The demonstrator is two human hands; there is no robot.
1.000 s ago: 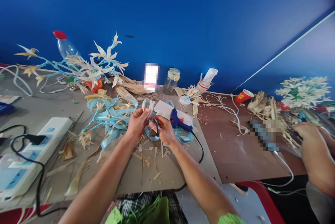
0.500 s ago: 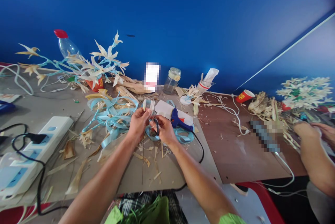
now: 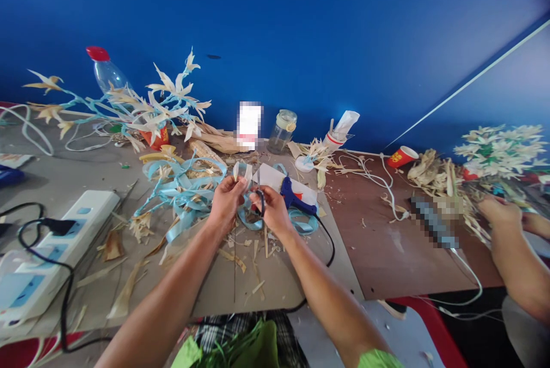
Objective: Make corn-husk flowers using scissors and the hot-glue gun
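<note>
Pinched in my left hand (image 3: 227, 199) are pale corn husk petals (image 3: 242, 171), upright above the fingertips. A thin wire (image 3: 235, 265) runs down below that hand; its upper end is hidden by my fingers. My right hand (image 3: 275, 207) is closed on scissors (image 3: 261, 203) with black handles, their blades pointing up close beside the husk. Around both hands lie light blue ribbon (image 3: 184, 222), a white sheet (image 3: 268, 176) and a blue glue gun (image 3: 295, 199) resting partly on it.
Several husk flowers on blue stems (image 3: 167, 93) stand at the back left. A power strip (image 3: 81, 230) lies at left. A glass jar (image 3: 283, 130) is by the blue wall. Another person's hand (image 3: 501, 213) works at right near a red paper cup (image 3: 403, 156).
My right hand has shifted the scissors slightly to the right, away from the husk. My left hand has barely moved. The other person's hand at right has moved a little left.
</note>
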